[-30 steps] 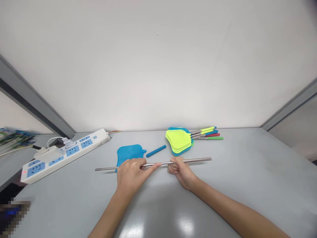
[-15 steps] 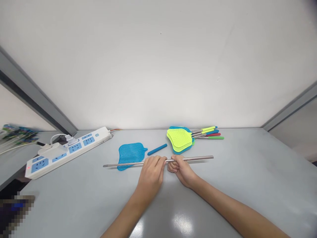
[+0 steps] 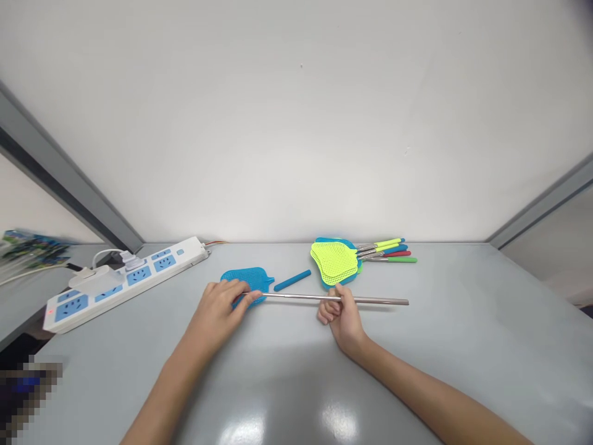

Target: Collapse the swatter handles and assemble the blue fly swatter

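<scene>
1. Steel rod (image 3: pixel 301 297) lies left-right across the bench (image 3: pixel 463 371), held level.
2. Right hand (image 3: pixel 341 321) has its fingers curled tight round it.
3. Left hand (image 3: pixel 215 318) sits at the rod's left end, above a blue swatter (image 3: pixel 245 277); can't tell if those fingers grip.

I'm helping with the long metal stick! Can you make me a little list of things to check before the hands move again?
1. The right hand holds the metal rod: ok, its fingers curl around it.
2. The left hand holds the rod too: cannot tell, its fingers sit at the rod's left end.
3. The rod is clear of the blue fly swatter: not ok, it crosses over the swatter's head.
4. The rod is clear of the blue handle grip: ok, they lie apart.
5. The hands are away from the white power strip: ok, neither touches it.
</scene>
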### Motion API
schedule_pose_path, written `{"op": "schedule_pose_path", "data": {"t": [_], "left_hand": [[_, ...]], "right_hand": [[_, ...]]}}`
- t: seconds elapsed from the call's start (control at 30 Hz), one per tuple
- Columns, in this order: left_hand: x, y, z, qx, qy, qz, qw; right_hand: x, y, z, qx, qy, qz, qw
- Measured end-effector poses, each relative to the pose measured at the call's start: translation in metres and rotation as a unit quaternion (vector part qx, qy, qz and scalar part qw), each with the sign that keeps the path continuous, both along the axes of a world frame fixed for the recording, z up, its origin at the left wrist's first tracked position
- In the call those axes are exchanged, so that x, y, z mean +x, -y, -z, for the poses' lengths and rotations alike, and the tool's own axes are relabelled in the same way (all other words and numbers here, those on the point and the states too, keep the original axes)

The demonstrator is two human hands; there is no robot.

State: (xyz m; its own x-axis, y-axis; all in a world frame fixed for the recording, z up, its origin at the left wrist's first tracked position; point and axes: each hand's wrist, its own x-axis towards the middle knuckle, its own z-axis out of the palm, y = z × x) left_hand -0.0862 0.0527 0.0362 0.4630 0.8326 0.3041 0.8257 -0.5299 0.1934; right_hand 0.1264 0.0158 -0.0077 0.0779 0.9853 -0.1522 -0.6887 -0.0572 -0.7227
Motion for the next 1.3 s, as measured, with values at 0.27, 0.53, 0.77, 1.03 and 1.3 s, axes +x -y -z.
{"op": "schedule_pose_path", "data": {"t": [0.27, 0.53, 0.77, 1.03, 1.3], "left_hand": [[0.040, 0.023, 0.003, 0.052, -0.048, 0.050, 0.996], [0.067, 0.048, 0.006, 0.000, -0.032, 0.061, 0.998], [0.082, 0.059, 0.009, -0.040, 0.030, 0.042, 0.998], [0.052, 0.032, -0.008, -0.036, 0.098, 0.065, 0.992], [0.030, 0.026, -0.009, -0.178, 0.082, 0.081, 0.977]], "right_hand": [[-0.009, 0.015, 0.003, 0.093, 0.152, -0.074, 0.981], [-0.012, 0.019, 0.001, 0.083, 0.184, -0.133, 0.970], [-0.012, 0.022, -0.006, 0.058, 0.253, -0.157, 0.953], [-0.006, 0.014, 0.000, 0.034, 0.082, -0.100, 0.991], [-0.002, 0.009, 0.002, 0.018, -0.014, -0.065, 0.998]]}}
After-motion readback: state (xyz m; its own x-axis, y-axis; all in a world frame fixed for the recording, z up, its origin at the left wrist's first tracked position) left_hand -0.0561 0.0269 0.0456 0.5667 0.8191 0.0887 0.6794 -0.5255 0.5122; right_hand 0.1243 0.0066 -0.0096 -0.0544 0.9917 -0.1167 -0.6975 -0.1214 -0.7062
